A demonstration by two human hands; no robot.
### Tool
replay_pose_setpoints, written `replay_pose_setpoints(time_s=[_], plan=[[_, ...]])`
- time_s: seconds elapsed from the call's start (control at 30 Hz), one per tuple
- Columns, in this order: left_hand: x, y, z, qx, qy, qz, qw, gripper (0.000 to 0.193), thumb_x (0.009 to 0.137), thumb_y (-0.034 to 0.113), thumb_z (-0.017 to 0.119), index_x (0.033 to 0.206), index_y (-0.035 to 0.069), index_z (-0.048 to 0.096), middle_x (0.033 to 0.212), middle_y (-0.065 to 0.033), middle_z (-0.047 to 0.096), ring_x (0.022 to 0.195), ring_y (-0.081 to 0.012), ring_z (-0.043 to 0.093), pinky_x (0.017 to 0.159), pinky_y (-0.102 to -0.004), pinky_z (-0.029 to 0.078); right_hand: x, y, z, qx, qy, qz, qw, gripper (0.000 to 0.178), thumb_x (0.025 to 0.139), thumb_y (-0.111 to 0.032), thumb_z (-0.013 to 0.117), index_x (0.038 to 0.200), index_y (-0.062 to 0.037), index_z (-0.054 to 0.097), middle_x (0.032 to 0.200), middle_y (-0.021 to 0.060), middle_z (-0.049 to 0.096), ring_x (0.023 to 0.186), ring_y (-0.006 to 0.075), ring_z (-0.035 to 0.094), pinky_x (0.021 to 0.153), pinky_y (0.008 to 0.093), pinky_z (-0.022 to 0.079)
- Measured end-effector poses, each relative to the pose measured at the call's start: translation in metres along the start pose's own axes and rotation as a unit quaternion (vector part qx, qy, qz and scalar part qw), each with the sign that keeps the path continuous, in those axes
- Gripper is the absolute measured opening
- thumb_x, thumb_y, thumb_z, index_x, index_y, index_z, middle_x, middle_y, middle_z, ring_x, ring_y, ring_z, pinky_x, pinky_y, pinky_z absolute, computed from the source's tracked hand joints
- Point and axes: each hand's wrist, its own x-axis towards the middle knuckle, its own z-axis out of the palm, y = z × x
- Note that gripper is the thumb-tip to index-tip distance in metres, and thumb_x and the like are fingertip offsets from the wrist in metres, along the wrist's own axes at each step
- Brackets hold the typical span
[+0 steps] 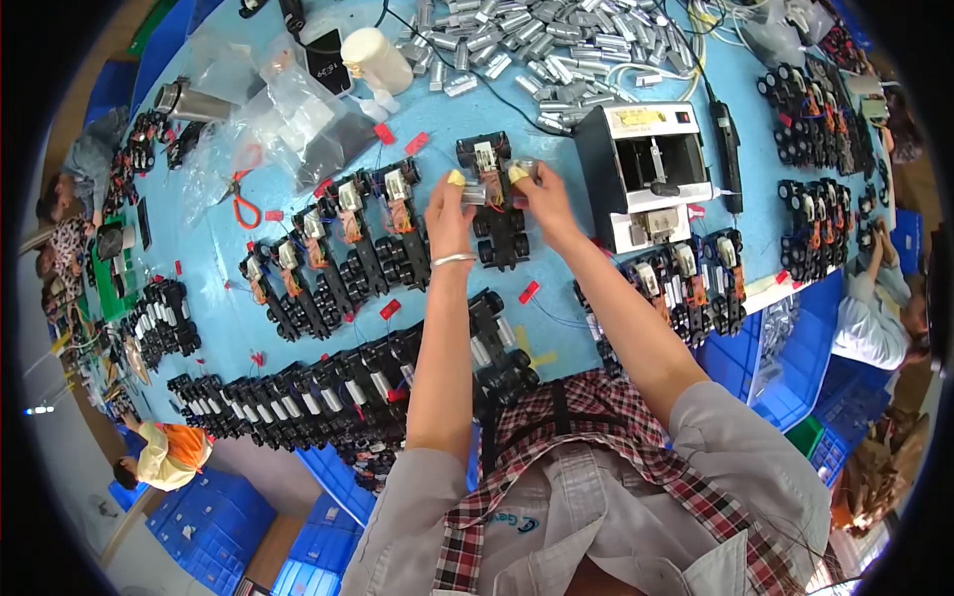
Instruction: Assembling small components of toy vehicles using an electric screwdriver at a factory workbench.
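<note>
A black toy car chassis (500,223) with wheels and a brown circuit board lies on the blue table, upright in the picture between my two hands. My left hand (449,219) is at its left side, fingers closed on a silver cylinder (475,194) held against the chassis. On the other side, my right hand (550,207) has thumb and fingers pinched near the chassis's upper right; a small shiny bit shows there, but its kind is unclear. Yellow covers wrap a fingertip on each hand.
Rows of similar chassis (350,214) stand at left, with a longer row (328,397) nearer me. A black-and-white machine (646,169) is right of my hands, beside an electric screwdriver (725,149). Silver cylinders (537,45) are heaped behind. Orange-handled scissors (244,207) lie left.
</note>
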Motion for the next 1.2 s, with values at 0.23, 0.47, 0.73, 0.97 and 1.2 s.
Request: replay_pose_setpoints(time_s=[0.23,0.47,0.73,0.97,1.2], plan=[[0.012,0.019,-0.015,0.171,-0.043,0.12,0.977,0.017,0.084,0.017,0.053,0.083,0.001,0.049,0.089,-0.0053,0.057,0.073,-0.0115,0.055,0.066,-0.0254,0.05,-0.007,0.013,-0.017,-0.198,0.108,-0.142,0.964,0.03,0.071,-0.014,0.063,0.101,-0.009,0.06,0.083,0.0007,0.051,0.072,0.0082,0.049,0.062,0.0235,0.041],[0.019,-0.013,-0.035,0.14,-0.041,0.026,0.989,0.03,0.085,0.021,0.052,0.107,0.002,0.047,0.091,-0.0064,0.06,0.078,-0.0149,0.057,0.068,-0.0258,0.047,-0.018,0.017,-0.005,0.032,0.036,-0.094,0.994,0.033,0.077,-0.006,0.055,0.11,-0.0012,0.053,0.093,0.003,0.057,0.08,0.009,0.053,0.07,0.022,0.043],[0.03,-0.019,-0.024,0.053,-0.168,-0.105,0.979,0.033,0.085,0.019,0.053,0.111,0.0,0.047,0.092,-0.0049,0.059,0.083,-0.0141,0.057,0.074,-0.0259,0.046,-0.008,0.02,-0.005,0.116,0.018,0.005,0.993,0.025,0.073,0.0,0.055,0.098,0.0001,0.051,0.088,0.0059,0.059,0.078,0.0103,0.054,0.064,0.0223,0.043],[0.032,-0.009,-0.028,0.069,-0.174,-0.168,0.968,0.034,0.078,0.016,0.06,0.105,0.0,0.048,0.091,-0.0065,0.059,0.08,-0.0146,0.057,0.074,-0.0258,0.045,0.004,0.007,-0.012,0.044,-0.051,0.107,0.992,0.019,0.071,0.001,0.057,0.088,-0.0008,0.049,0.079,0.0049,0.058,0.067,0.0107,0.054,0.057,0.0232,0.042],[0.041,-0.016,-0.025,0.035,-0.204,-0.138,0.969,0.034,0.079,0.017,0.06,0.106,0.0,0.048,0.088,-0.0053,0.059,0.077,-0.0138,0.057,0.072,-0.025,0.045,0.018,0.025,-0.003,0.018,0.017,0.001,1.0,0.019,0.066,0.0,0.06,0.081,0.0008,0.049,0.073,0.007,0.058,0.067,0.0136,0.056,0.058,0.0262,0.043]])
